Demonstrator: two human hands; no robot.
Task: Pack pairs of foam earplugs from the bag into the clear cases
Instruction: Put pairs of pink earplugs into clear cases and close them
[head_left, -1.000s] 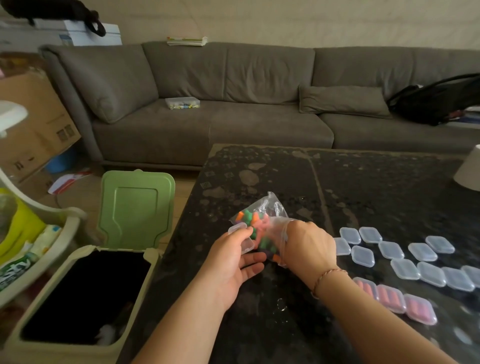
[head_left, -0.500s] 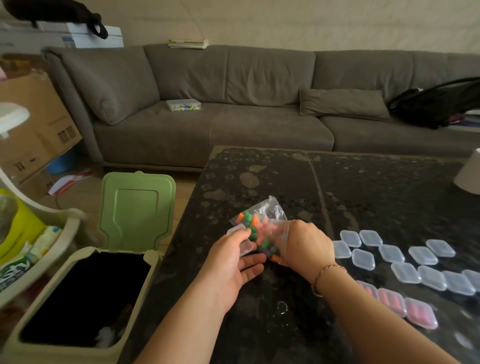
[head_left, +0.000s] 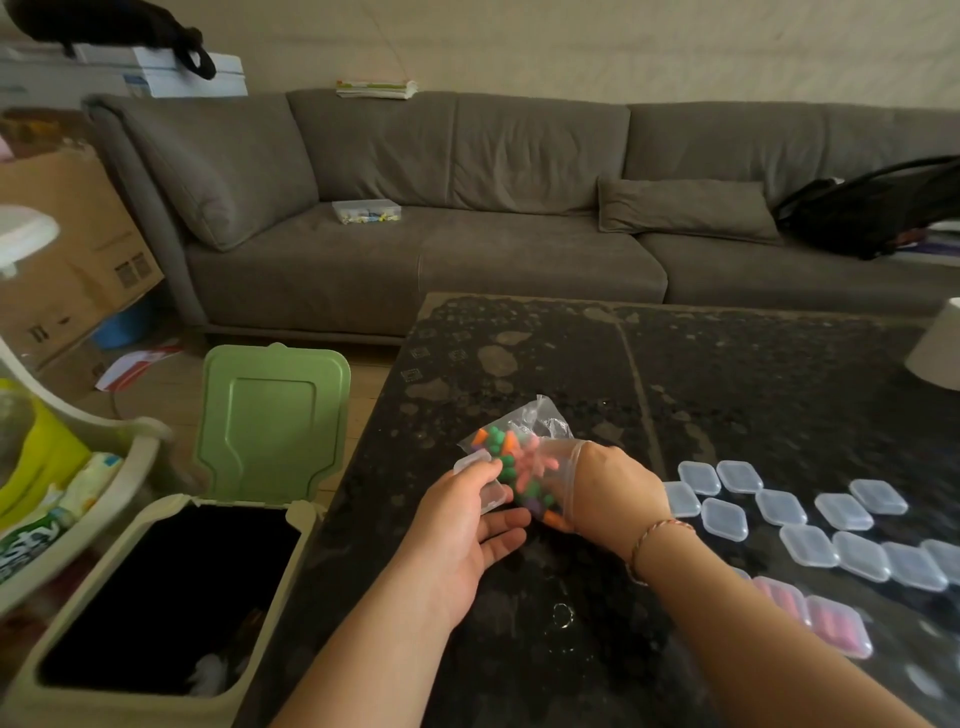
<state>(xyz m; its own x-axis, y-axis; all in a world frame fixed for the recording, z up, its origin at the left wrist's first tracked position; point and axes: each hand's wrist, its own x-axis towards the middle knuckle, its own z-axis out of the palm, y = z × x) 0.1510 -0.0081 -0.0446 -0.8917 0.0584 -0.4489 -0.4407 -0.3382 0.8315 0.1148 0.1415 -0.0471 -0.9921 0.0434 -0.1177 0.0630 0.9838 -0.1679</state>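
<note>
While the crinkled clear bag (head_left: 519, 457) of mixed-colour earplugs (head_left: 524, 467) is entered by the right hand (head_left: 613, 488), fingers hidden, a rectangular clear case (head_left: 480, 480) is pinched by the left hand (head_left: 467, 525).

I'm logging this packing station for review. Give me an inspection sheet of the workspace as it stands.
Surface: dark stone table, blotchy.
Job's things: bag of earplugs; empty cases lying at the right; filled cases with pink plugs nearer.
Clutter: white object at the table's right edge.
Grip: left hand holds a clear case; right hand is inside the bag.
Cables: nothing seen.
Surroundings: sofa, open green bin, cardboard box.
</note>
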